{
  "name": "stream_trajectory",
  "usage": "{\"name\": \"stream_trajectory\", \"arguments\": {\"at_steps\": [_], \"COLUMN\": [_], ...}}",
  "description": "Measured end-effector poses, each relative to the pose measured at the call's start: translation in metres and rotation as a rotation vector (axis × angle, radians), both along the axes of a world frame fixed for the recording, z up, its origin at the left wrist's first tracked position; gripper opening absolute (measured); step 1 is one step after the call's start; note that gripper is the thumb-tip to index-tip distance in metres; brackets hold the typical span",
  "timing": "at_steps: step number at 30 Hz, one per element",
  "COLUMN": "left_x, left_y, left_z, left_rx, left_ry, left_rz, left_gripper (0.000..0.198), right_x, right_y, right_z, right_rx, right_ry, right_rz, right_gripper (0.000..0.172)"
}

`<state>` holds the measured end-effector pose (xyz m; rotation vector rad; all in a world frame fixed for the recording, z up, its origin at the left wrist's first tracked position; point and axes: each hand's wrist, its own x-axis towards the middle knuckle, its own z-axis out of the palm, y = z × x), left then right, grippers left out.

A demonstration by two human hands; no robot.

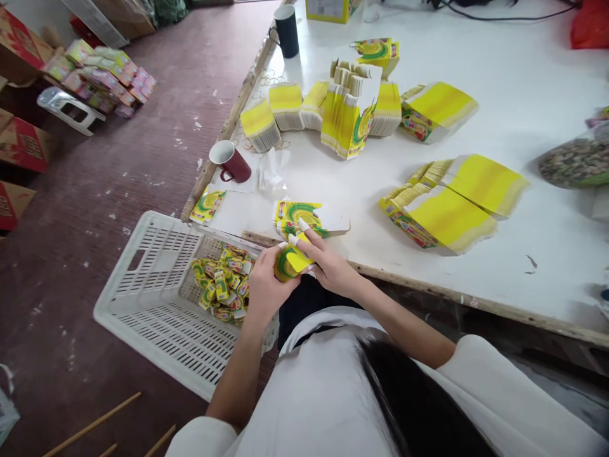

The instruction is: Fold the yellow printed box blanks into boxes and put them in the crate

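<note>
Between my two hands, just off the table's front edge, is a small yellow and green carton (288, 264) with a bright yellow flap up. My left hand (267, 279) is wrapped round its left side. The fingers of my right hand (328, 261) press on the flap from the right. Right behind them, a few printed flat cartons (299, 217) lie on the table edge. Down to the left, a white plastic basket (164, 330) holds a heap of small yellow cartons (222, 282). What is inside the held carton is hidden.
Stacks of flat yellow cartons (457, 203) stand across the white table (518, 279), with a taller bundle (349, 114) mid-table. A maroon mug (233, 164) and a black mug (287, 35) sit near its left edge. A stool (71, 108) and packed goods occupy the floor at far left.
</note>
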<state>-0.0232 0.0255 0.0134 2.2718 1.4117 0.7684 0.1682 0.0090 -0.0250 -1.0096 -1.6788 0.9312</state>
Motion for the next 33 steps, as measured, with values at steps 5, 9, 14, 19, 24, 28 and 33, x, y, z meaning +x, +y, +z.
{"name": "stream_trajectory", "arguments": {"at_steps": [5,9,14,19,24,28,33], "left_x": [-0.007,-0.002,0.001,-0.003,0.011,0.018,0.023], "left_y": [0.007,0.006,0.003,0.003,-0.005,-0.012,-0.018], "left_z": [0.011,0.012,0.006,0.003,-0.001,-0.003,-0.002], "left_rx": [-0.04,0.035,0.074,0.011,0.083,0.042,0.013], "left_ry": [0.015,0.05,0.041,0.002,0.03,-0.016,-0.082], "left_rz": [-0.06,-0.06,-0.019,0.019,0.074,0.058,0.069], "left_gripper": [0.056,0.056,0.057,0.056,0.051,0.051,0.058], "right_x": [0.026,0.03,0.013,0.017,0.014,0.014,0.004], "right_y": [0.012,0.012,0.004,0.01,0.008,0.004,0.004], "right_z": [0.007,0.01,0.002,-0.001,-0.002,-0.005,0.002], "right_rx": [0.018,0.005,0.008,-0.002,0.001,-0.064,-0.089], "right_ry": [-0.046,-0.011,0.016,-0.054,-0.044,0.139,0.235], "right_rz": [0.177,0.218,0.115,0.229,0.128,0.146,-0.102], "right_gripper": [0.018,0.014,0.032,0.013,0.04,0.064,0.04]}}
